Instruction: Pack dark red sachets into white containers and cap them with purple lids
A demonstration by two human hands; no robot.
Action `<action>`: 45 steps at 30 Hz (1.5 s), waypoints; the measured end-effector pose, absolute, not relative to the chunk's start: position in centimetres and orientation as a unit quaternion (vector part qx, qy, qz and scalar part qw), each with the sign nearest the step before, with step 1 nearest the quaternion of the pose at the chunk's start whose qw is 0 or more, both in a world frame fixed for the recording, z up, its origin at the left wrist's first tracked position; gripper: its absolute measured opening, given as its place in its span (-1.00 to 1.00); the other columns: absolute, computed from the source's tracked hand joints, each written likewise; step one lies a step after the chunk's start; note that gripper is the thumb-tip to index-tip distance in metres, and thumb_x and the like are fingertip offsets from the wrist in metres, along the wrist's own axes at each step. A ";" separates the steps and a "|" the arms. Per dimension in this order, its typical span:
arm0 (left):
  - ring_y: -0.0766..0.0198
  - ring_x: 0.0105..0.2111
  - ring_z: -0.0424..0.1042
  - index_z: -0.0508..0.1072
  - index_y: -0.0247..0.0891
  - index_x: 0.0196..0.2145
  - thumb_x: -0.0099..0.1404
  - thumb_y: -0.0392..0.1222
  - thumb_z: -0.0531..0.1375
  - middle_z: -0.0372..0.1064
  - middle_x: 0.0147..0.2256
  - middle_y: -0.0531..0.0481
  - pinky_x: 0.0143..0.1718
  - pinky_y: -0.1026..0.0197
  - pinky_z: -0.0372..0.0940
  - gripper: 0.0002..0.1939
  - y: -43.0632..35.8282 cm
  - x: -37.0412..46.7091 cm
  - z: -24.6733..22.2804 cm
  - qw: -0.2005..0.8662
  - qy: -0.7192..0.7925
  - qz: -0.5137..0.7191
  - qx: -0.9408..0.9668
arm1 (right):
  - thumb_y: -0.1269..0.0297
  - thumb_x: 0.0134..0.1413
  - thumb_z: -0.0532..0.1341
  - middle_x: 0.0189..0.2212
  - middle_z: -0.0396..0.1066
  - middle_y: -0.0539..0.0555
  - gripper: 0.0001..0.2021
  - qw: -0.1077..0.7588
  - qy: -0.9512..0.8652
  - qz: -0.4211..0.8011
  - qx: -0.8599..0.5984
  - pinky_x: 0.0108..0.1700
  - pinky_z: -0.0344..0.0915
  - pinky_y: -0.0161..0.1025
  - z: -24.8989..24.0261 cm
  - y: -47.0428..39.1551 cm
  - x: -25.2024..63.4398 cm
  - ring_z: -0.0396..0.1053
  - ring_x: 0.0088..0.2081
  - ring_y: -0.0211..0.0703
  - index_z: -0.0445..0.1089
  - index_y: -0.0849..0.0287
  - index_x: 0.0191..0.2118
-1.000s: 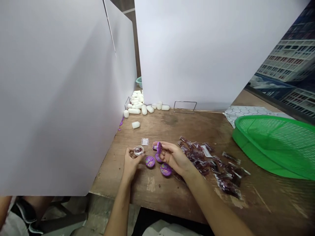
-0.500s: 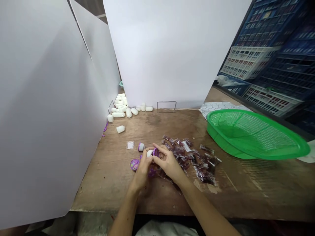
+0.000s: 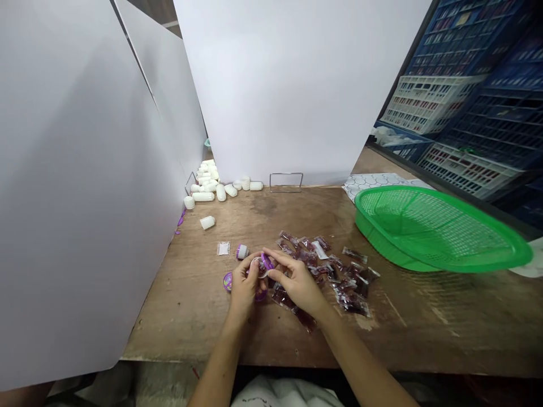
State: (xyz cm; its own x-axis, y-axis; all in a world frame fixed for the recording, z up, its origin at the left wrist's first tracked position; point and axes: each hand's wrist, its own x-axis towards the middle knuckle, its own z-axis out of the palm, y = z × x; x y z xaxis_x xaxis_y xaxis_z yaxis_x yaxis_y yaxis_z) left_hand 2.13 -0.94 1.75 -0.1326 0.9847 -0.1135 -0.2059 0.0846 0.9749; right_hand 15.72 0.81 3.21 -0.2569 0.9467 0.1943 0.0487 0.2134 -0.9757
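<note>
My left hand (image 3: 242, 287) is closed around a small white cup (image 3: 256, 261) whose open mouth faces me, with something dark red inside. My right hand (image 3: 298, 282) pinches a purple lid (image 3: 267, 260), tilted at the cup's rim. Whether lid and cup touch I cannot tell. Beside my left hand lie a round purple lid (image 3: 228, 281) and a white cup with a purple lid (image 3: 242, 251). Another purple piece (image 3: 261, 295) is partly hidden beneath my hands. Dark red sachets (image 3: 352, 297) are heaped to the right of my right hand.
A small clear-white packet (image 3: 223, 248) and a lone white cup (image 3: 207, 223) lie at the left. White containers (image 3: 203, 196) are piled at the back left. A green basket (image 3: 424, 260) stands at the right. White panels (image 3: 297, 90) enclose the back and left; crates (image 3: 428, 102) are stacked beyond.
The cup in my left hand has turned so its mouth shows, and the purple lid in my right hand is now tilted away from it. The rest of the table looks the same.
</note>
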 end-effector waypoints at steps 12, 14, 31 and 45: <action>0.36 -0.47 0.41 0.43 -0.18 0.08 0.09 0.06 0.33 0.52 -0.17 -0.08 -0.40 0.29 0.34 -0.39 -2.0 2.6 1.7 0.599 0.419 0.640 0.239 | 0.43 0.21 0.06 0.01 0.45 0.15 -0.60 0.457 -0.754 0.224 -0.416 0.12 0.24 0.15 2.5 -0.2 13.4 0.30 0.09 0.04 0.38 0.04 0.11; 0.27 -0.33 0.48 0.46 -0.19 0.04 0.10 0.04 0.33 0.51 -0.11 -0.12 -0.31 0.26 0.37 -0.44 -2.0 2.4 1.6 0.589 0.417 0.645 0.252 | 0.42 0.22 0.04 0.03 0.44 0.17 -0.59 0.460 -0.764 0.207 -0.402 0.11 0.27 0.11 2.6 -0.7 13.1 0.31 0.09 0.02 0.34 0.07 0.15; 0.08 -0.03 0.43 0.57 -0.25 -0.11 0.13 -0.01 0.32 0.46 -0.02 -0.16 -0.03 0.13 0.33 -0.60 -2.2 2.0 3.0 0.454 0.510 0.636 0.360 | 0.47 0.15 0.08 -0.37 0.52 0.11 -0.72 0.488 -0.748 0.080 -0.443 -0.07 0.14 -0.03 3.0 -0.4 12.2 0.42 -0.33 -0.08 0.41 0.23 -0.06; 0.07 0.05 0.32 0.36 -0.13 0.14 0.23 0.01 0.21 0.34 0.04 -0.16 0.09 0.01 0.21 -0.47 -3.4 -4.1 2.9 0.331 0.569 0.518 0.546 | 0.36 0.14 0.11 -0.18 0.49 0.16 -0.76 0.450 -0.751 0.212 -0.433 -0.03 0.18 -0.05 2.6 0.3 11.4 0.39 -0.11 0.01 0.35 0.18 -0.07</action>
State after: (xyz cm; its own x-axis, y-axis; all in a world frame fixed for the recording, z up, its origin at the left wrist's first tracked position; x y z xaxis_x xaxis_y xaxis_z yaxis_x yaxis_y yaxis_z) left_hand -4.12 -3.43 2.94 -0.1840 0.9647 0.1886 0.2790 -0.1327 0.9511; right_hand 11.39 0.33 2.57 -0.2189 0.8422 0.4926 0.4605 0.5343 -0.7088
